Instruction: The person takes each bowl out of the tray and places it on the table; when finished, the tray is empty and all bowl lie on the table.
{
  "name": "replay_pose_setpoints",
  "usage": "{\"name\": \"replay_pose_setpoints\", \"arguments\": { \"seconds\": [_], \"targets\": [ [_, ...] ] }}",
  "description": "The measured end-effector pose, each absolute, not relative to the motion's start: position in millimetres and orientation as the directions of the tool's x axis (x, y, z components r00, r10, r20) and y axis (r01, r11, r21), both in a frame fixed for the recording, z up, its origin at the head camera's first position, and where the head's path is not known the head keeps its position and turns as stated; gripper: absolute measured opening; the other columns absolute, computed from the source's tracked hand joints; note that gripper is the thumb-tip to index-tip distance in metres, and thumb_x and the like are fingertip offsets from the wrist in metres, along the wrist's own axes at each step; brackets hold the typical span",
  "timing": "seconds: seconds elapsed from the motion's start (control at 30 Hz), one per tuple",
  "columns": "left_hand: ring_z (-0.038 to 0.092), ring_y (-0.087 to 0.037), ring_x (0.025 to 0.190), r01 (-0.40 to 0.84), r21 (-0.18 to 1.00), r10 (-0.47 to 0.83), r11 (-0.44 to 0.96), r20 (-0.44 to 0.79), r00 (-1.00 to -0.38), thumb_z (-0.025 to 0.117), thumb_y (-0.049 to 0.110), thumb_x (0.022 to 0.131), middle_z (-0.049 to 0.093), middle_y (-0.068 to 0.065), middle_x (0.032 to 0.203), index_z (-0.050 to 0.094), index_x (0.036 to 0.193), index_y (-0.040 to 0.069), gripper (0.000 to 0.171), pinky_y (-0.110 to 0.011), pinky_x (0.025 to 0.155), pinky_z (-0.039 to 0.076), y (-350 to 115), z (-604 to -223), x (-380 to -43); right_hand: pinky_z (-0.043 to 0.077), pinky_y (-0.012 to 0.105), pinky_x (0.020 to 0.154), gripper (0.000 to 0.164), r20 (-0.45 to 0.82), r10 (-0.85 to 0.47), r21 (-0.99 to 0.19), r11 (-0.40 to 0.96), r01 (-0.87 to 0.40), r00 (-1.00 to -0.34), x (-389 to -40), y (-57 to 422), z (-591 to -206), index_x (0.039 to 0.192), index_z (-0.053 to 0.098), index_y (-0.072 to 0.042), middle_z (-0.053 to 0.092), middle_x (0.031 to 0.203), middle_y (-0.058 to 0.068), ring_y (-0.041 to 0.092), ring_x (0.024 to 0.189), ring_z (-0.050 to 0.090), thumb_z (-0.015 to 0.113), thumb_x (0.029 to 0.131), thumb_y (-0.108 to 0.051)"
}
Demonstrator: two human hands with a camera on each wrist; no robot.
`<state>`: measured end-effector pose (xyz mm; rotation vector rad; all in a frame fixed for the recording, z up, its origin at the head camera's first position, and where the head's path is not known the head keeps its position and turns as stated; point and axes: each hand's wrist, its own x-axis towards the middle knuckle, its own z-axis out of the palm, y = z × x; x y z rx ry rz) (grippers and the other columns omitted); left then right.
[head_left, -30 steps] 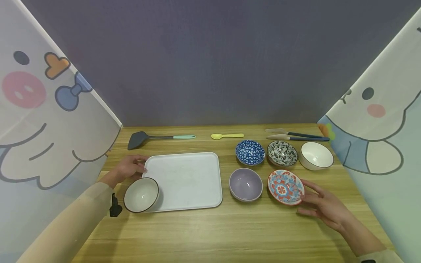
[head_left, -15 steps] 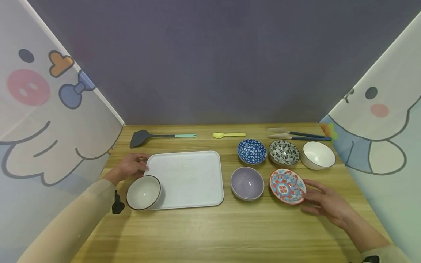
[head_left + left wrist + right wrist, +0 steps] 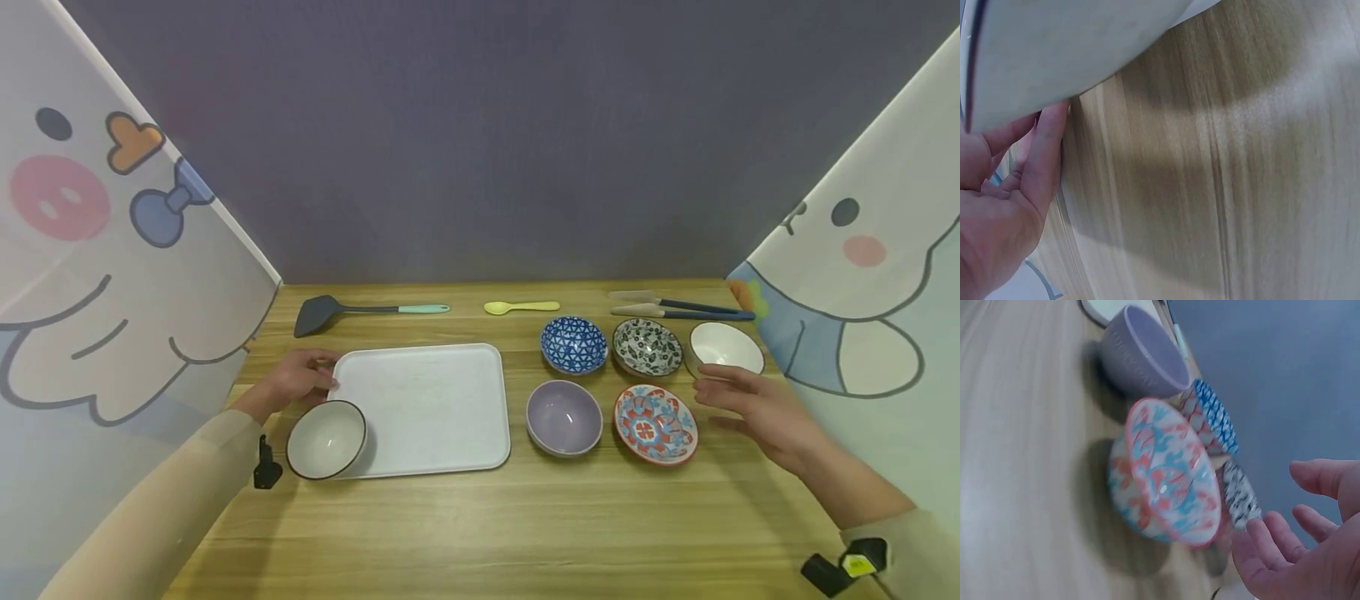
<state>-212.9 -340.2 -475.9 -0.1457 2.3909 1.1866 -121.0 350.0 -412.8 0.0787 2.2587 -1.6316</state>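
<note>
My left hand (image 3: 300, 377) is at the left edge of a white tray (image 3: 429, 408), thumb and fingers gripping its rim. In the left wrist view, an off-white dark-rimmed bowl (image 3: 1072, 50) hides those fingertips; in the head view, this bowl (image 3: 327, 440) overlaps the tray's front-left corner. My right hand (image 3: 761, 408) is raised just right of a red-and-blue floral bowl (image 3: 656, 425), holding nothing, fingers spread apart. In the right wrist view, the floral bowl (image 3: 1172, 478) stands apart from the fingers (image 3: 1266, 544). The hand partly covers a white bowl (image 3: 723, 346) behind.
A purple bowl (image 3: 564, 419), a blue triangle-patterned bowl (image 3: 573, 345) and a black-and-white bowl (image 3: 647, 347) stand right of the tray. Along the back lie a turner (image 3: 318, 315), a yellow spoon (image 3: 521, 307) and tongs (image 3: 690, 312). Printed panels flank the wooden table (image 3: 450, 533).
My right hand has let go of the floral bowl's right rim and moved up and slightly right. The floral bowl stays in place. My left hand has not moved from the tray edge.
</note>
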Motion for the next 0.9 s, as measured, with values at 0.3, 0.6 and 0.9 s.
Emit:
{"name": "replay_pose_setpoints", "arguments": {
  "seconds": [0.3, 0.6, 0.9],
  "targets": [
    [0.062, -0.025, 0.09, -0.29, 0.723, 0.11, 0.627, -0.45, -0.886, 0.073, 0.004, 0.094, 0.057, -0.022, 0.115, 0.046, 0.149, -0.005, 0.062, -0.036, 0.074, 0.063, -344.0, -472.5, -211.5, 0.059, 0.036, 0.094, 0.066, -0.257, -0.224, -0.914, 0.372, 0.161, -0.94, -146.1, 281.0, -384.4, 0.155, 0.036, 0.001, 0.057, 0.14, 0.01, 0.003, 0.109, 0.065, 0.066, 0.102, -0.026],
    [0.063, -0.024, 0.09, -0.284, 0.724, 0.104, 0.628, -0.44, -0.892, 0.073, 0.004, 0.093, 0.059, -0.021, 0.113, 0.05, 0.148, -0.004, 0.06, -0.036, 0.074, 0.063, -346.4, -476.5, -212.8, 0.055, 0.048, 0.099, 0.06, -0.224, -0.346, -0.937, 0.334, 0.104, -0.911, -164.2, 188.5, -390.0, 0.148, 0.051, -0.004, 0.056, 0.141, 0.025, 0.026, 0.117, 0.065, 0.075, 0.094, -0.018],
    [0.065, -0.021, 0.085, -0.279, 0.739, 0.113, 0.613, -0.432, -0.895, 0.073, 0.001, 0.092, 0.06, -0.022, 0.112, 0.049, 0.147, -0.007, 0.06, -0.037, 0.074, 0.064, -339.8, -476.8, -214.1, 0.057, 0.04, 0.097, 0.058, -0.188, -0.446, -0.951, 0.307, 0.048, -0.875, -170.9, 111.3, -398.1, 0.144, 0.057, -0.008, 0.062, 0.133, 0.018, 0.028, 0.116, 0.065, 0.079, 0.09, -0.017]
  ]
}}
